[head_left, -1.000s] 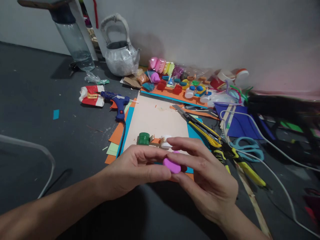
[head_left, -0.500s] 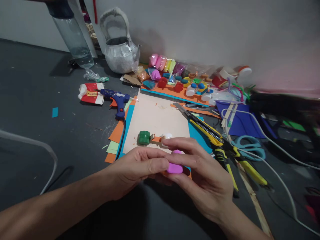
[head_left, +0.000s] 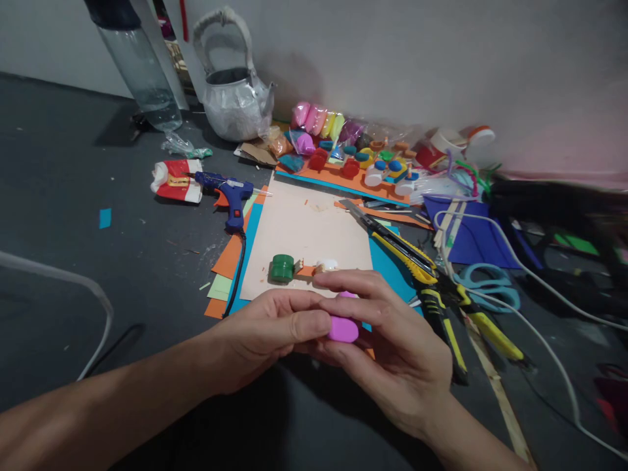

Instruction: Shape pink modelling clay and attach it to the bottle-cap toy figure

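A lump of bright pink-purple modelling clay (head_left: pixel 343 330) sits between my two hands, low in the middle of the view. My left hand (head_left: pixel 279 324) pinches it from the left, thumb on top. Fingers of my right hand (head_left: pixel 392 340) curve over and under its right side, so part of the clay is hidden. Just beyond my fingers, on the pale sheet of paper (head_left: pixel 314 229), are a green round cap-like piece (head_left: pixel 282 268), an orange strip (head_left: pixel 307 271) and a white piece (head_left: pixel 328 265) partly covered by my right fingers.
A blue glue gun (head_left: pixel 233 194) lies left of the paper. Right of it are a yellow utility knife (head_left: pixel 392 242), pliers (head_left: pixel 488 330) and blue scissors (head_left: pixel 490 288). Behind stand a kettle (head_left: pixel 235 104), a bottle (head_left: pixel 142 72) and bagged clay (head_left: pixel 318 121).
Both hands still hold the pink-purple clay; its visible lower edge looks slightly more rounded. The right hand has shifted slightly left, and the whole view has moved a little.
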`<state>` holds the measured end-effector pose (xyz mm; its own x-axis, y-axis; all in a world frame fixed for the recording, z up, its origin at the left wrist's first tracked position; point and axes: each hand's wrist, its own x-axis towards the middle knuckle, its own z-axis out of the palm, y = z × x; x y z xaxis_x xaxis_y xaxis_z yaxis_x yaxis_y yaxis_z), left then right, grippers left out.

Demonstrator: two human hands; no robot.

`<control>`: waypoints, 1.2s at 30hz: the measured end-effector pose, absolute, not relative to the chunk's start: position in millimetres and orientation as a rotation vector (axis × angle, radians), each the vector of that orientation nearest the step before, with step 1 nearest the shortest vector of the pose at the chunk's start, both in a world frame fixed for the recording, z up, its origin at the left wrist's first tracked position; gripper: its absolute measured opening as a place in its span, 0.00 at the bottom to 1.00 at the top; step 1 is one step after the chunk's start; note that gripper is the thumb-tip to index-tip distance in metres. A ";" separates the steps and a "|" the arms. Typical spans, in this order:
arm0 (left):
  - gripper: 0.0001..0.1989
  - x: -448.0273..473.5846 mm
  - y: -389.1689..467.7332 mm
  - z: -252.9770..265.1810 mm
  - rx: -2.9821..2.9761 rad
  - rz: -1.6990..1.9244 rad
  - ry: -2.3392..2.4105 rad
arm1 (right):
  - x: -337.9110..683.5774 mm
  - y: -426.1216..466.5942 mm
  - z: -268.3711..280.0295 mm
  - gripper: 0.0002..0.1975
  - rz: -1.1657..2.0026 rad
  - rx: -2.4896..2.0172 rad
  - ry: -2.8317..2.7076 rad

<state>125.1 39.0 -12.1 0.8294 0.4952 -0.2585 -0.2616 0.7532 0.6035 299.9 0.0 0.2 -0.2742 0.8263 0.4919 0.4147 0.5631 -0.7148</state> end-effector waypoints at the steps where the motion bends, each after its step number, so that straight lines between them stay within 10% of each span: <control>1: 0.15 125.3 38.9 -12.6 0.577 0.431 0.428 | 299.4 -0.1 -0.1 0.13 0.562 -1.004 -1.898; 36: 0.11 123.6 39.9 -13.3 0.588 0.370 0.356 | 307.0 3.1 3.2 0.17 0.618 -0.924 -1.970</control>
